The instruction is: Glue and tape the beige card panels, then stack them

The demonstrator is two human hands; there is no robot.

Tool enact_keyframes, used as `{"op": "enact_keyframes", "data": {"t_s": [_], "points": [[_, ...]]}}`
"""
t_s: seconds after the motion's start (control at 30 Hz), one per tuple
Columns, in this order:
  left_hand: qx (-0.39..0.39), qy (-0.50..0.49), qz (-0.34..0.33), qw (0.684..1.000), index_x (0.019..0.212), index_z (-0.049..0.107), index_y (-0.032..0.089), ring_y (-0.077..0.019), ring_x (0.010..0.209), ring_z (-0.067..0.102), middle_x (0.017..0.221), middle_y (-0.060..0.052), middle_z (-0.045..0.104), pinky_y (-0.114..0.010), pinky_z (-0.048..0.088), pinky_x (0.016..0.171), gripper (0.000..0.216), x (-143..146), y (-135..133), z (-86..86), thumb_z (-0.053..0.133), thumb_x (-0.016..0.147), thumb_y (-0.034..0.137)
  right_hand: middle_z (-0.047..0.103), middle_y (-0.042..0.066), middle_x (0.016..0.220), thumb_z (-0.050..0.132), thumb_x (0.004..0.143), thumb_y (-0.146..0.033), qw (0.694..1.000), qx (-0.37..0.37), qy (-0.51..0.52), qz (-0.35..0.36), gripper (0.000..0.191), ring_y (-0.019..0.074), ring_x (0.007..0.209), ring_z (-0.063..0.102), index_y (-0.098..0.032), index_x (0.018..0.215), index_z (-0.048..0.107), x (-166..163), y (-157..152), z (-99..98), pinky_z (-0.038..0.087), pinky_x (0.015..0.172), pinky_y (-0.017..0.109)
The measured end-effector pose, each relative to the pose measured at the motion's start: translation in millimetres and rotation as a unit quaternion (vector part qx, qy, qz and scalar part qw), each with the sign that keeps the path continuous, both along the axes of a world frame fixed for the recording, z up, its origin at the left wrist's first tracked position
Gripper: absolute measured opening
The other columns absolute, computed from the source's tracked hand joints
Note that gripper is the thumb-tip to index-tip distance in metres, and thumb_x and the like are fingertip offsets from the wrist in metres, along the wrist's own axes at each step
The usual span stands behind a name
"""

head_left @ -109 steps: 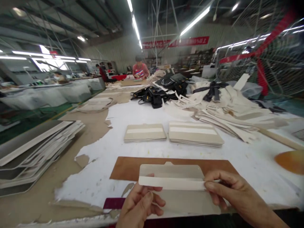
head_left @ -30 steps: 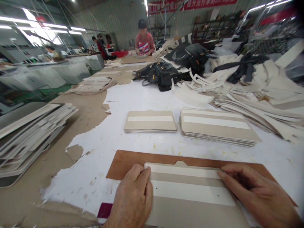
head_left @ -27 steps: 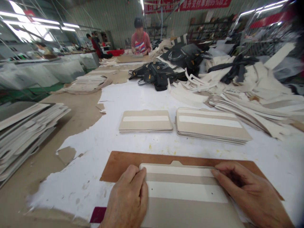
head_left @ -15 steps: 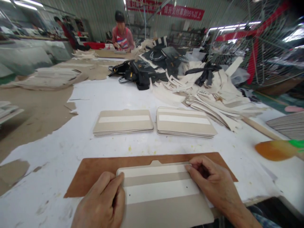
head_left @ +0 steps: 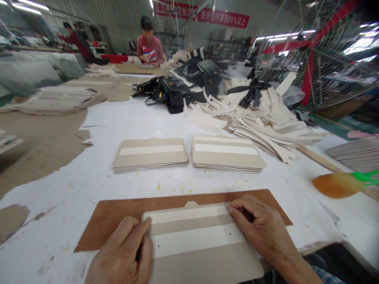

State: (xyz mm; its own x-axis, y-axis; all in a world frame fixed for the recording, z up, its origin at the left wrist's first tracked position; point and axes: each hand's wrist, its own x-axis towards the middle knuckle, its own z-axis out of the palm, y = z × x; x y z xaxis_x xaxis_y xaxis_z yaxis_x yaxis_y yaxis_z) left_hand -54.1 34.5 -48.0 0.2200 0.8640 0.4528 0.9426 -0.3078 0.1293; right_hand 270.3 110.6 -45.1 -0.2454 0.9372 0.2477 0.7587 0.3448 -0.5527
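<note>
A beige panel with white strips across it and a small tab on its far edge lies before me. My left hand is closed, its thumb and fingers pinching the panel's far left corner. Near the far right corner, the fingertips of my right hand pinch the same panel's edge. Partly covered by the panel is a flat brown sheet on the white tabletop. The panel's near edge runs out of view at the bottom.
Two stacks of similar panels, a left stack and a right stack, sit beyond. Cream strips and black bags lie farther back. An amber-coloured object with a green end is at right. A co-worker stands across the table.
The whole view has shifted slightly to the left. Both hands keep their hold on the panel, with no clear movement relative to it or the brown sheet.
</note>
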Motion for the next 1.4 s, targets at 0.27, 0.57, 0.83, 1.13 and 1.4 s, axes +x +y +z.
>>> {"op": "enact_keyframes", "data": {"t_s": [0.27, 0.57, 0.83, 1.13, 1.4], "points": [[-0.009, -0.029, 0.024, 0.999, 0.110, 0.059, 0.021, -0.0149, 0.076, 0.067, 0.090, -0.001, 0.061, -0.027, 0.058, 0.077, 0.018, 4, 3, 2.6, 0.046, 0.100, 0.016, 0.068, 0.001, 0.075, 0.054, 0.095, -0.033, 0.999, -0.040, 0.024, -0.013, 0.027, 0.0190, 0.071, 0.065, -0.024, 0.073, 0.065, -8, 6, 6.0, 0.048, 0.069, 0.033], [0.119, -0.131, 0.079, 0.981, 0.121, 0.064, 0.025, -0.0119, 0.078, 0.065, 0.098, 0.000, 0.065, -0.023, 0.053, 0.070, 0.024, 2, -16, 22.8, 0.056, 0.100, 0.020, 0.057, -0.004, 0.060, 0.074, 0.084, -0.055, 0.906, -0.084, 0.365, -0.195, 0.035, 0.0113, 0.054, 0.045, -0.021, 0.091, 0.076, 36, 12, 39.4, 0.037, 0.051, 0.023], [0.082, 0.004, -0.063, 0.995, 0.129, 0.061, 0.013, -0.0314, 0.119, 0.061, 0.126, -0.015, 0.068, -0.046, 0.058, 0.098, 0.038, 33, -12, 19.0, 0.060, 0.098, 0.035, 0.073, 0.007, 0.097, 0.049, 0.105, -0.034, 0.991, 0.055, 0.097, 0.074, 0.030, 0.0218, 0.092, 0.067, -0.022, 0.099, 0.076, -6, -22, 33.9, 0.057, 0.081, 0.034], [-0.045, 0.038, -0.004, 0.998, 0.129, 0.063, 0.013, -0.0349, 0.111, 0.066, 0.127, -0.014, 0.071, -0.057, 0.056, 0.094, 0.056, 59, -9, 6.0, 0.071, 0.091, 0.053, 0.070, 0.011, 0.101, 0.056, 0.102, -0.025, 0.965, 0.169, -0.119, 0.165, 0.022, 0.0286, 0.091, 0.062, -0.016, 0.116, 0.072, -42, -18, 1.7, 0.055, 0.079, 0.047], [-0.015, 0.045, -0.001, 0.999, 0.124, 0.063, 0.012, -0.0342, 0.108, 0.066, 0.123, -0.016, 0.071, -0.054, 0.054, 0.094, 0.048, 61, -7, 6.1, 0.068, 0.093, 0.048, 0.073, 0.006, 0.097, 0.052, 0.104, -0.024, 0.953, 0.217, -0.169, 0.129, 0.023, 0.0268, 0.088, 0.059, -0.017, 0.109, 0.073, -40, -19, 5.9, 0.039, 0.078, 0.044]]}}
